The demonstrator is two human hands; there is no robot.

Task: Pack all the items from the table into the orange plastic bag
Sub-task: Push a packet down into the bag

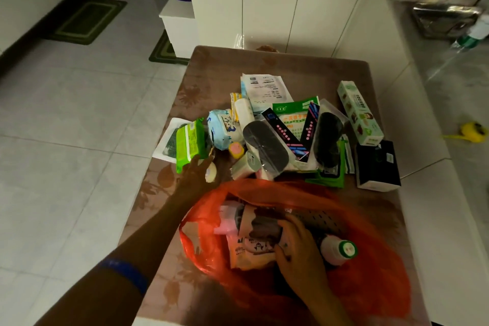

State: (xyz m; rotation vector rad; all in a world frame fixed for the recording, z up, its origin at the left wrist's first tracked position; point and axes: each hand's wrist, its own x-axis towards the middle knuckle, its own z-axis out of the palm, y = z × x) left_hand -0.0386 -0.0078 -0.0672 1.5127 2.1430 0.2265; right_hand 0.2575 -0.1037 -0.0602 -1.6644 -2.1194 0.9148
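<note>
The orange plastic bag (365, 280) lies open on the brown table (217, 71) near me. Inside it are a pinkish packet (254, 243), a white bottle with a green cap (338, 249) and a dark perforated item (315, 219). My right hand (299, 249) is inside the bag, fingers pressed on the pinkish packet. My left hand (197, 174) reaches forward, fingers spread, touching the lower edge of a green wipes pack (189, 143) beside a small pale round item (211, 173). A pile of packets, boxes and papers lies behind the bag.
The pile holds a blue-white tissue pack (222, 130), black insoles in clear packs (267, 148), a green-white long box (360, 111), a black box (377, 167) and receipts (264, 87). White cabinets (277, 0) stand behind the table. Tiled floor lies left.
</note>
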